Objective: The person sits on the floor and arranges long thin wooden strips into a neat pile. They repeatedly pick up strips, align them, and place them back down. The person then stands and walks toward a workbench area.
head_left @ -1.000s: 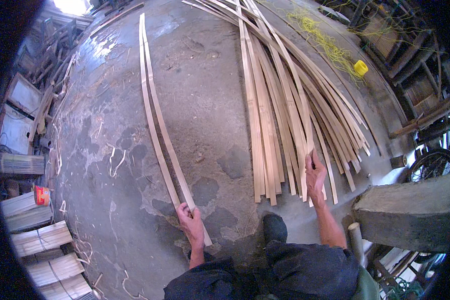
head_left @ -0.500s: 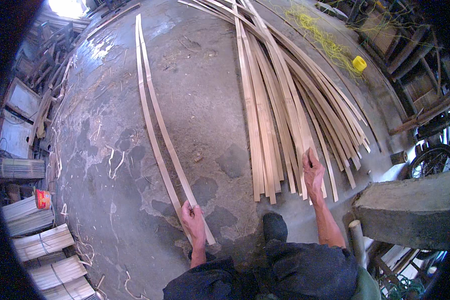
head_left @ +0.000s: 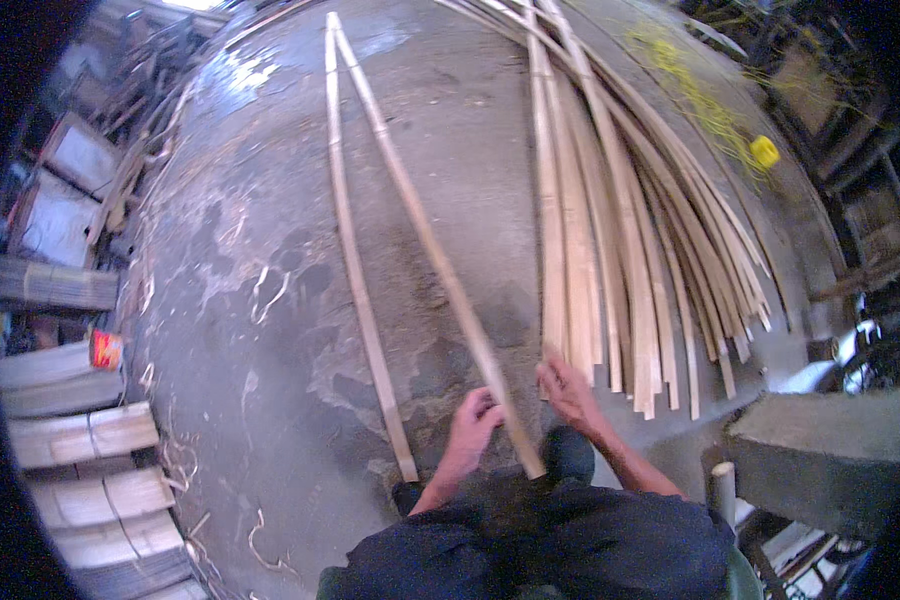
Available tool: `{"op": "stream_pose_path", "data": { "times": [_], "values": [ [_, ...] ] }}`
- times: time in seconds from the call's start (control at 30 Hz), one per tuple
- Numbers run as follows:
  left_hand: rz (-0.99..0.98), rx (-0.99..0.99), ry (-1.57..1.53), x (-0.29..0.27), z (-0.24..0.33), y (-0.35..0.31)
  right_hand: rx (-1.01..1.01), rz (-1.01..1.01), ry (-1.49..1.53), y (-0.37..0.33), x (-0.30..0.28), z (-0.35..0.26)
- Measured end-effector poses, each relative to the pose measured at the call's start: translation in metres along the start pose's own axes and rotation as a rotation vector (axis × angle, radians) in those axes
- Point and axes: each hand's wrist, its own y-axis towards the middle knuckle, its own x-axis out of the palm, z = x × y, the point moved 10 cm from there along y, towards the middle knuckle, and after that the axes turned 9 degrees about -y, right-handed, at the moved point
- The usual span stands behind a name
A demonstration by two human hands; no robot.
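Two long pale bamboo strips lie on the concrete floor in front of me, their far ends meeting and their near ends spread apart. My left hand (head_left: 472,425) is closed at the near part of the right-hand strip (head_left: 440,262), which slants toward my feet. The left-hand strip (head_left: 358,290) rests untouched on the floor. My right hand (head_left: 570,395) is beside the near ends of a fan of many bamboo strips (head_left: 580,230); motion smears its fingers, and whether they grip anything does not show.
Tied bundles of pale slats (head_left: 85,437) are stacked at the left, with a red tin (head_left: 106,350) on them. A yellow cup-like object (head_left: 764,152) and tangled yellow cord (head_left: 680,75) lie far right. A concrete block (head_left: 820,440) and an upright pole (head_left: 722,490) stand near my right side.
My left hand has moved right, swinging the near end of one strip away from the other. My right hand has come left and nearer, off the fan's middle. The view has shifted slightly.
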Motion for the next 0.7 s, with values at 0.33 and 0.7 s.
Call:
{"op": "stream_pose_path", "data": {
  "times": [0.33, 0.7],
  "values": [
    [0.558, 0.424, 0.981, -0.111, 0.057, -0.014, 0.016, 0.415, 0.095, -0.007, -0.078, -0.032],
    [0.622, 0.129, 1.084, -0.165, 0.041, 0.003, -0.033, 0.747, -0.297, 0.019, -0.299, 0.045]
  ]
}}
